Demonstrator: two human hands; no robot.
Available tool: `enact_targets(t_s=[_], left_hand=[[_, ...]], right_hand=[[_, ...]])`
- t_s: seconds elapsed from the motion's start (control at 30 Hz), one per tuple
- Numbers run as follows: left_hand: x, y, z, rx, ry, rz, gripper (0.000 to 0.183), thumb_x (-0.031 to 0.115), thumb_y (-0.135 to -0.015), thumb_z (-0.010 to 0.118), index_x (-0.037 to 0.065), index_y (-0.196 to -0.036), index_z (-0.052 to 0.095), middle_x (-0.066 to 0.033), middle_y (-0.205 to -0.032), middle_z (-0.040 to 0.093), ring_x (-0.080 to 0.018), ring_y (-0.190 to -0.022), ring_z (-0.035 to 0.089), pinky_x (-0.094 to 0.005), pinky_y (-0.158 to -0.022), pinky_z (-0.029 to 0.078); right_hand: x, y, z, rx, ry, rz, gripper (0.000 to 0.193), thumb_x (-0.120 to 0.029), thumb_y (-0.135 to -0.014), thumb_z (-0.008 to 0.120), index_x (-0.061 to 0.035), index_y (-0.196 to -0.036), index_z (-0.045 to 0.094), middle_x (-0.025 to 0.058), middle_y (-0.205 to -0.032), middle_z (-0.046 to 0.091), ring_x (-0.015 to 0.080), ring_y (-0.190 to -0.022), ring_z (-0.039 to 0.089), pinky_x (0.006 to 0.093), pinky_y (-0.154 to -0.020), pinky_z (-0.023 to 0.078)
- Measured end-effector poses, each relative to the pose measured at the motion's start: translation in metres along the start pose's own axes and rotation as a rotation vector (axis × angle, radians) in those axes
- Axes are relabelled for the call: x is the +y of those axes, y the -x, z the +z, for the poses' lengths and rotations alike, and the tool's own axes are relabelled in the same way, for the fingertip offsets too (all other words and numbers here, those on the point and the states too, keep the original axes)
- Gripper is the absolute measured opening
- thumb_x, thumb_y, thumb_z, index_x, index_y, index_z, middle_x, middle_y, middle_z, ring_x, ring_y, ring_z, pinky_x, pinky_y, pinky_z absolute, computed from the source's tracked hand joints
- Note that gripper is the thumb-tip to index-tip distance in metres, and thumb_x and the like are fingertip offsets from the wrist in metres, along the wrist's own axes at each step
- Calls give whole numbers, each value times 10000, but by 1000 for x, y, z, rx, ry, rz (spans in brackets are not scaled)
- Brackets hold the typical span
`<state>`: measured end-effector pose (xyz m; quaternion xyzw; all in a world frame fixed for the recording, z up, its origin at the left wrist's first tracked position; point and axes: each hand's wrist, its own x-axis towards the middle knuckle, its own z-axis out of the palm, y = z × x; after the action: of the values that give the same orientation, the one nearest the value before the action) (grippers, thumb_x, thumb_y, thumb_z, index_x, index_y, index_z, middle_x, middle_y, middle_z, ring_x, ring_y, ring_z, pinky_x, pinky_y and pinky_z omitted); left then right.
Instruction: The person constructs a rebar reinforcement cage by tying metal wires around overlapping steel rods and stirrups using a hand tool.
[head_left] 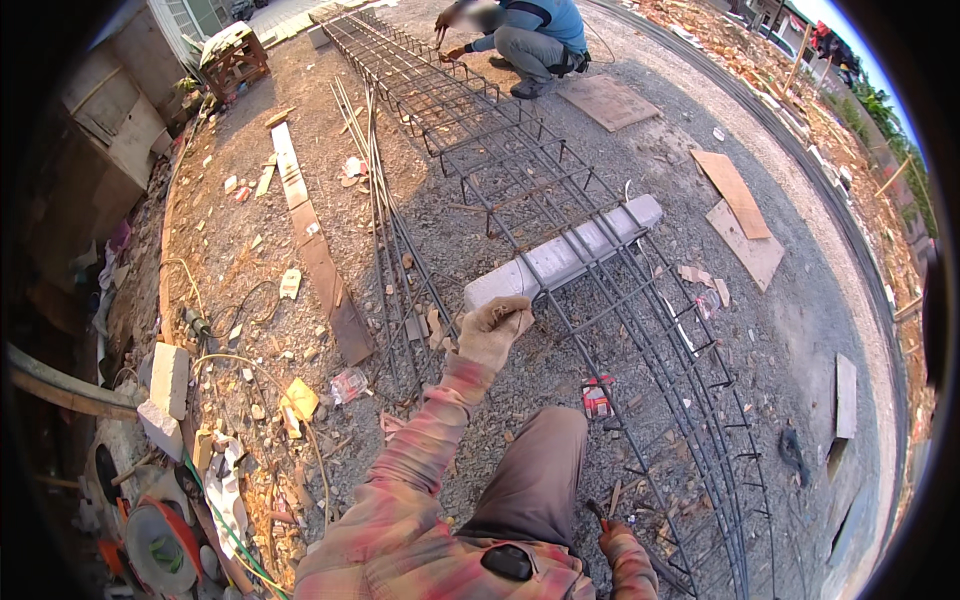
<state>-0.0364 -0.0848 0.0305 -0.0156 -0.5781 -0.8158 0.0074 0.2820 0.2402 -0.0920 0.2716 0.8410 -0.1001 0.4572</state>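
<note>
**Gloved hands on the rebar cage, loose footing all round**

My left hand (495,330), gloved, is closed over the near edge of the rebar cage (620,300), where the white concrete block (565,255) props it off the ground at about 12 o'clock from me. My right hand (615,535) sits low at 5 o'clock, curled round a small dark tool (598,512); most of that hand is cut off by the frame edge, so I can't tell exactly how it grips.

What worries me: the cage rests on that single block near my hand, and if I lean or tug it could slide off and pinch my fingers against the gravel. The open stirrup ends along the cage could, I judge, snag my sleeve or knee. The loose bundle of straight bars (385,220) at 11 o'clock and the yellow hose (250,365) at 9 o'clock are both things to trip on if I step back.

Counting: one cage, one white block under it, one bundle of loose bars, two grey blocks (165,395) at 9 o'clock, three flat boards (735,195) out towards 2 o'clock, one small red packet (597,397) by my knee, and one co-worker (530,40) crouched at the cage's far end, 12 o'clock.
</note>
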Motion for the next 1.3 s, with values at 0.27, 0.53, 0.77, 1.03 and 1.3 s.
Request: enact_targets(t_s=[0.27,0.53,0.77,1.03,1.3], left_hand=[[54,19,23,56,-695,773,149,-17,-828,553,14,-973,561,-86,-904,593,-175,-790,580,-246,-685,461],[148,69,90,-314,-711,957,195,-10,-860,515,-14,-1051,553,-97,-805,585,-175,-688,571,-273,-629,469],[129,180,181,-555,-594,270,215,51,-888,491,-5,-1086,551,-85,-844,604,-105,-749,562,-254,-673,465],[-19,280,227,-760,-715,-184,227,114,-889,454,45,-1082,551,-82,-870,608,-169,-818,561,-315,-766,448],[-69,343,267,-847,-966,-321,307,170,-870,467,38,-1141,530,-167,-985,623,-282,-960,595,-347,-842,451]], right_hand=[[19,-2,16,55,-57,-75,292,-276,-851,481,-140,-1089,584,219,-1072,588,380,-1053,536,439,-897,428],[42,18,38,85,-216,-138,320,-330,-840,492,-135,-1091,529,267,-1047,575,425,-1033,527,479,-886,424],[98,-15,48,-19,-90,-399,363,-355,-814,549,-109,-1079,520,230,-1087,571,408,-1020,542,456,-871,428],[134,4,76,13,-122,-503,356,-383,-903,404,-93,-1038,561,265,-989,591,444,-971,543,485,-849,423],[160,18,90,-17,-202,-530,330,-346,-897,389,-121,-1100,520,282,-992,585,444,-947,560,495,-841,435]])
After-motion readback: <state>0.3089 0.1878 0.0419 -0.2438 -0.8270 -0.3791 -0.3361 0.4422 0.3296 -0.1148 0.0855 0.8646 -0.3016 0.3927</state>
